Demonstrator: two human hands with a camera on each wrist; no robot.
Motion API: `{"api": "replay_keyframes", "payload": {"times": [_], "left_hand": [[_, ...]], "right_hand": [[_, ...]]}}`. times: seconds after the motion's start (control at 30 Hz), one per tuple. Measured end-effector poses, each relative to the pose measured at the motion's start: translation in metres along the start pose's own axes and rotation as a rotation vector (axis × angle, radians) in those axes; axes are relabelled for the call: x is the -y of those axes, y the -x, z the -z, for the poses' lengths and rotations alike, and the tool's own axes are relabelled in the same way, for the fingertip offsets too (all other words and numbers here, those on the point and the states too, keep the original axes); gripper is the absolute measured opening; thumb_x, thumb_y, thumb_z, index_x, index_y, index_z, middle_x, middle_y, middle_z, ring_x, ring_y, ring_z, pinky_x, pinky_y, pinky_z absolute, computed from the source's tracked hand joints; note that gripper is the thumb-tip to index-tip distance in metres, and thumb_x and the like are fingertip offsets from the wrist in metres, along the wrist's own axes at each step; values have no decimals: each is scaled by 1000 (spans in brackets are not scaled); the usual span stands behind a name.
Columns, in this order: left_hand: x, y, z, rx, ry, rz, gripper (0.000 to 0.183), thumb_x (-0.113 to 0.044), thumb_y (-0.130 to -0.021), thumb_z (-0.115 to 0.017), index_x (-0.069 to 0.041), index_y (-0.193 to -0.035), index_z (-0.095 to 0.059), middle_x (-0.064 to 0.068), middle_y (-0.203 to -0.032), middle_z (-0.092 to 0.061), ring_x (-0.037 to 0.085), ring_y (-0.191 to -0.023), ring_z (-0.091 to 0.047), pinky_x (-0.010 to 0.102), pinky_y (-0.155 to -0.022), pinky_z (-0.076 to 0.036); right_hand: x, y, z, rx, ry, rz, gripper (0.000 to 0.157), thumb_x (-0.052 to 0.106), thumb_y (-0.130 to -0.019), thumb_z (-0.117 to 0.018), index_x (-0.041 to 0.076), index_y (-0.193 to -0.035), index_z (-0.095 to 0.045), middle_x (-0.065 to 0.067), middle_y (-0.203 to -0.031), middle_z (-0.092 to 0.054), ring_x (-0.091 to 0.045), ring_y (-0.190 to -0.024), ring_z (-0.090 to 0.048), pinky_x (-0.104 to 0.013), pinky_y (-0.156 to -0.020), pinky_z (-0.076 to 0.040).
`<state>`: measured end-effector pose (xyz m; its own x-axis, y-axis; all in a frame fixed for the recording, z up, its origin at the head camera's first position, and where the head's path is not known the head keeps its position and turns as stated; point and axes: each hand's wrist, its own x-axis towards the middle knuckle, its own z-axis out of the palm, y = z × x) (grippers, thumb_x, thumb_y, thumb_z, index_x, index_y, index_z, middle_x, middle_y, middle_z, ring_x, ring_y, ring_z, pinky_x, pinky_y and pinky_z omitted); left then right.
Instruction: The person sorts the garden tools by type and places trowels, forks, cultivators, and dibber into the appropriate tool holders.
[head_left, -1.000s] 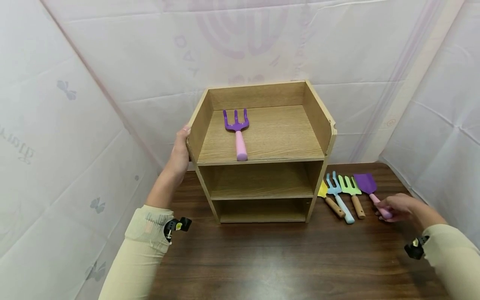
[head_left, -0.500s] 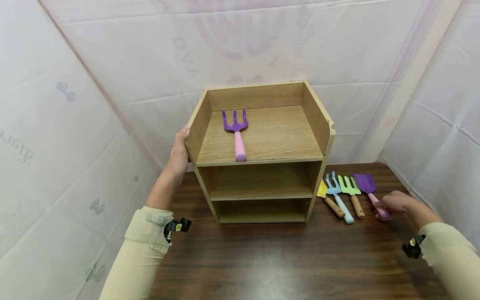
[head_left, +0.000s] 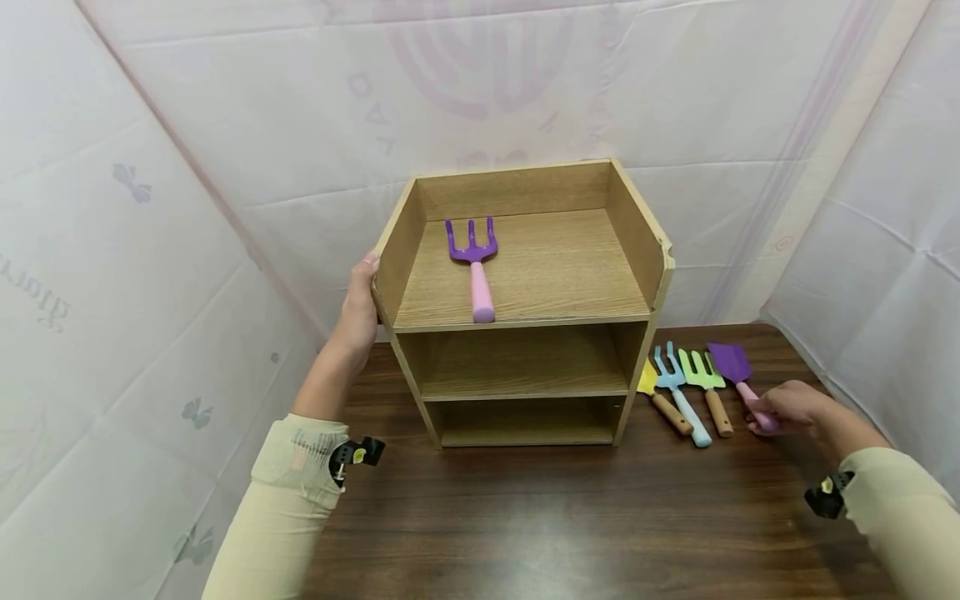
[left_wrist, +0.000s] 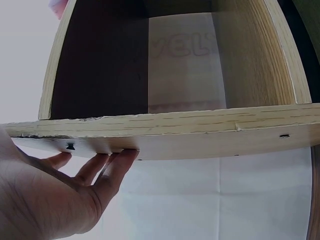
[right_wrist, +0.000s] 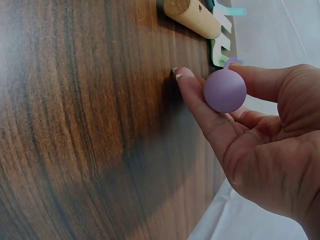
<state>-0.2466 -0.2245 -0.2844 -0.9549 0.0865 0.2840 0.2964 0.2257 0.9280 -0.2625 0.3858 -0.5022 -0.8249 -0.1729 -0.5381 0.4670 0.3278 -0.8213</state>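
Observation:
In the head view a purple garden trowel (head_left: 730, 362) with a pink handle lies at the right end of a row of tools. My right hand (head_left: 798, 407) pinches its handle; the right wrist view shows the round handle end (right_wrist: 225, 91) between thumb and fingers, close above the table. My left hand (head_left: 358, 317) is against the outer left side of a wooden shelf unit (head_left: 525, 321). Its fingers (left_wrist: 117, 172) press on the side panel in the left wrist view. A purple hand fork (head_left: 473, 252) with a pink handle rests on the unit's top, towards the left.
Between unit and trowel lie a light green hand fork (head_left: 702, 374), a light blue fork (head_left: 672, 379) and a yellow tool (head_left: 648, 379) partly hidden by the unit. White cloth walls (head_left: 862, 183) close off the back and sides of the dark wooden table (head_left: 525, 517).
My right hand and the trowel's handle have shifted slightly left and away from me. The left hand, shelf unit and other tools have stayed in place.

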Motion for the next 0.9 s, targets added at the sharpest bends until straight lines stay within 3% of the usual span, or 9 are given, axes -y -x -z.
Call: {"api": "replay_keyframes", "payload": {"times": [0.37, 0.9], "left_hand": [[1, -2, 0, 9, 0, -36, 58, -49, -95, -16, -31, -148, -31, 17, -128, -40, 27, -110, -42, 38, -92, -32], [3, -3, 0, 14, 6, -54, 57, -47, -95, -17, -30, -148, -32, 18, -129, -40, 26, -109, -43, 37, -90, -34]], "right_hand": [[1, -4, 1, -2, 45, 2, 35, 6, -97, -48, -26, -111, -41, -17, -88, -59, -19, -77, -69, -34, -77, -57], [2, -3, 3, -33, 1, 4, 32, 6, -97, -47, -21, -110, -38, -16, -91, -54, -19, -79, -69, -34, -79, -57]]}}
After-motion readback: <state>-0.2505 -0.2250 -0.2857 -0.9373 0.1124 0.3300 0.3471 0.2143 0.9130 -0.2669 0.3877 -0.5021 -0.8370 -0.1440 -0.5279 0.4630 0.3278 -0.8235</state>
